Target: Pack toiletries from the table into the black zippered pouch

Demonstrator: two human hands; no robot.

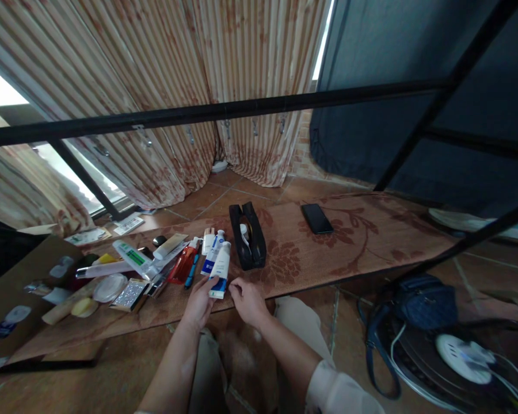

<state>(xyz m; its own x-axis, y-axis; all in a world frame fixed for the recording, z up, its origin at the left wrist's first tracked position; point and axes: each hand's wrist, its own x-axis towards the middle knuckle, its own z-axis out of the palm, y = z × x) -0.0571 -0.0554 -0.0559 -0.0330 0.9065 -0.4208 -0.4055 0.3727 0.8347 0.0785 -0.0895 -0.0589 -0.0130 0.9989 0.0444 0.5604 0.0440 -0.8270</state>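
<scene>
A white tube with a blue end [220, 269] is gripped in my left hand [200, 303], tilted over the front part of the patterned cloth. My right hand [249, 300] is just to the right of the tube with its fingers curled together; nothing shows in them, and they look apart from the tube. Just beyond my hands an unzipped black pouch [254, 257] stands open, with a white item [244, 231] inside. Behind the held tube lies a second blue and white tube [213, 253]. Left of it are a red pump bottle [182, 265] and a thin blue item [191, 271].
Several cosmetics, among them a green-labelled white tube [133, 259] and a glittery compact [130, 294], crowd the cloth's left side. A cardboard box [23, 293] stands far left. A black phone [316, 219] lies to the right. A dark metal bar [242, 107] crosses beyond the cloth.
</scene>
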